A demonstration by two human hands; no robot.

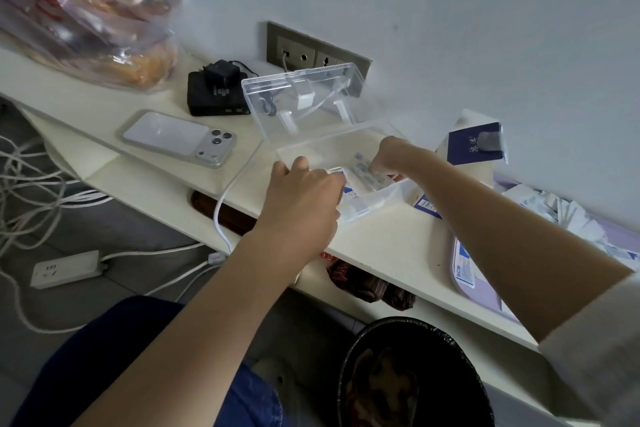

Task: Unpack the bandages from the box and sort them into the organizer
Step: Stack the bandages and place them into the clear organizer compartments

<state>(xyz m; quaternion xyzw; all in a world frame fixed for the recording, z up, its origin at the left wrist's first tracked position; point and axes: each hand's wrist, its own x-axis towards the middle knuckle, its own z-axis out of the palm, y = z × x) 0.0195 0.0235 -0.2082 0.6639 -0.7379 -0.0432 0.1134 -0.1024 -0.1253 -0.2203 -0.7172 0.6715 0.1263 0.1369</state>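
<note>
Organizer (378, 200) centre on desk (381, 248); phone (180, 139) left; tissue box (471, 146) right; bin (412, 378) below front.

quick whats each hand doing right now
left hand: on the bandages, grip cannot be told
right hand: closed, pinching the bandages in the organizer

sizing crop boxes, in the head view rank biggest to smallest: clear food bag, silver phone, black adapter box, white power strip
1. clear plastic food bag
2. flat silver phone
3. black adapter box and white power strip: about alike; the strip lies farther off, so unranked.
</note>
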